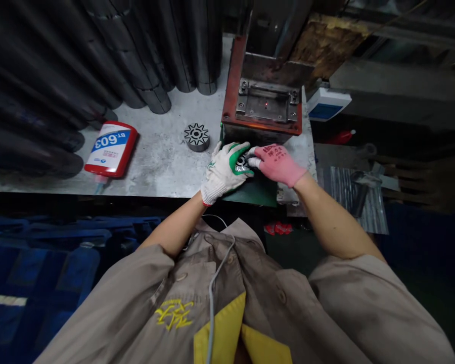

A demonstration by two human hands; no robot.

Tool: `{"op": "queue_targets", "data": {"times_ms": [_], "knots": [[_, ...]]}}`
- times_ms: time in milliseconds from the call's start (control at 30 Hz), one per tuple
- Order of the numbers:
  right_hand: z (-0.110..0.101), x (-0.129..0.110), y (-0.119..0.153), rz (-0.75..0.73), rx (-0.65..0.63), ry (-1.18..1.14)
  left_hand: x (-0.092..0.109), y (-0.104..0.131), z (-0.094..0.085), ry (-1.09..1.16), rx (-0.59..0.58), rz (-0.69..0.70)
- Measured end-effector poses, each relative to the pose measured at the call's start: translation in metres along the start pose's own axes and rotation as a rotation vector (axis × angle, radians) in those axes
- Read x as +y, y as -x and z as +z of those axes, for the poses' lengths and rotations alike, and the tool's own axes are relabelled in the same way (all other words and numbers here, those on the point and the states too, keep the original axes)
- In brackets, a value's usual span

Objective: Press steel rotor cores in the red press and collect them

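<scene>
My left hand (224, 169), in a white knit glove with green on the fingers, is wrapped round a slotted metal rotor core (241, 162) above the table's front edge. Most of that core is hidden by the gloves. My right hand (278, 164), in a pink glove with pale fingertips, has its fingers pressed together at the core's right side. Whatever those fingertips pinch is hidden. A second rotor core (196, 137), its star-shaped slots facing up, stands on the table to the left of my left hand.
Behind my hands is a metal fixture (267, 106) on a red-brown base with a small red light spot. A red-and-white BT-603 bottle (110, 149) lies at the left. Long stacks of dark cylinders (155, 96) fill the back left of the grey table (155, 151). A white box with a blue screen (328, 105) is at the right.
</scene>
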State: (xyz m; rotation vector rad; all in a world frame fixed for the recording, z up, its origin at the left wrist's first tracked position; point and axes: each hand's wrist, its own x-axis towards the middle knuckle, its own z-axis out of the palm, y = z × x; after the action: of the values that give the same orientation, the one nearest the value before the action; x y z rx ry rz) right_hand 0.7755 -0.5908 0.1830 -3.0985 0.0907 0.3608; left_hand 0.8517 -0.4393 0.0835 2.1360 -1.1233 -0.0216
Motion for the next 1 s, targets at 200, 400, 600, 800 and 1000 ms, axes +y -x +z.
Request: {"op": "queue_targets", "data": {"times_ms": [200, 400, 600, 800, 1000], "knots": [[-0.053, 0.006, -0.005, 0.109, 0.165, 0.029, -0.002, 0.001, 0.000, 0.019, 0.062, -0.030], [-0.070, 0.012, -0.025, 0.228, 0.245, 0.181, -0.006, 0.004, -0.009, 0.073, -0.001, 0.050], [-0.039, 0.000, 0.007, 0.090, 0.189, -0.061, -0.002, 0.005, -0.003, 0.001, 0.022, 0.036], [-0.018, -0.034, 0.004, -0.035, -0.183, 0.089, -0.001, 0.002, -0.002, 0.001, -0.033, 0.026], [-0.028, -0.030, -0.002, -0.102, -0.194, 0.156, 0.001, 0.001, -0.009, 0.067, -0.048, 0.021]]}}
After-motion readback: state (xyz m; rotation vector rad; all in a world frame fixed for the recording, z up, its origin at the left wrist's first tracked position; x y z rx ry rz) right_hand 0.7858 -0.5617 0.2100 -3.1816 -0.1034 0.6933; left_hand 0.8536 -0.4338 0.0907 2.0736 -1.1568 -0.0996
